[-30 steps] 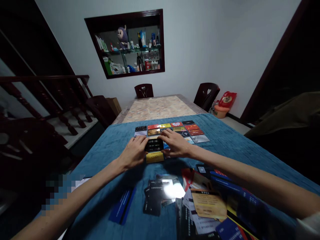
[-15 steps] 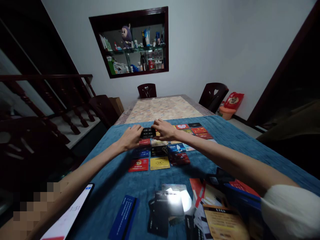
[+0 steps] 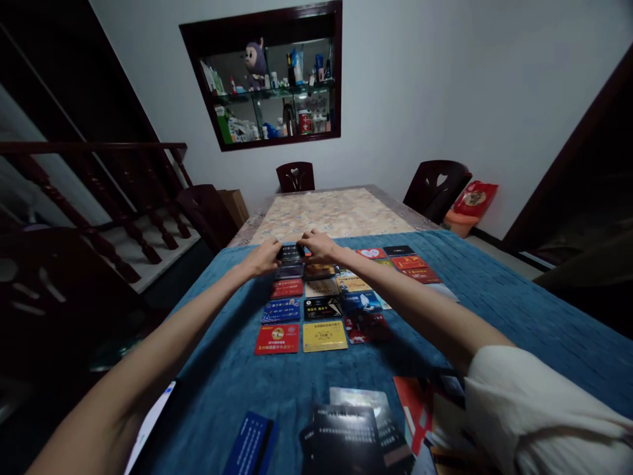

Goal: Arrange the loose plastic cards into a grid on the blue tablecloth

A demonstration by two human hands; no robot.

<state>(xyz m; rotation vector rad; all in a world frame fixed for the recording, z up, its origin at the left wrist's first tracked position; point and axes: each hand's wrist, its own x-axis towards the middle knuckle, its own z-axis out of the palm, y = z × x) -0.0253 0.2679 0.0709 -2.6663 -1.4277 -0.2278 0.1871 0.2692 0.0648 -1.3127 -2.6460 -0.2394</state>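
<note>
Clock centre: middle of the card spread, blue fabric cloth point(image 3: 208, 402).
Held card: one rectangular black card with pale print point(image 3: 291, 253), 10 o'clock.
Left hand point(image 3: 264, 257): one; fingertips pinching the card's left end.
Right hand point(image 3: 320, 246): one; fingertips pinching its right end; whether the card is lifted, cannot tell.
Nearest row: three; one red point(image 3: 277, 338), one yellow point(image 3: 325, 336), one dark-red card point(image 3: 366, 328).
Loose: one blue striped card point(image 3: 252, 443), 7 o'clock; overlapping black cards point(image 3: 346, 432), 6 o'clock, count uncertain.
</note>
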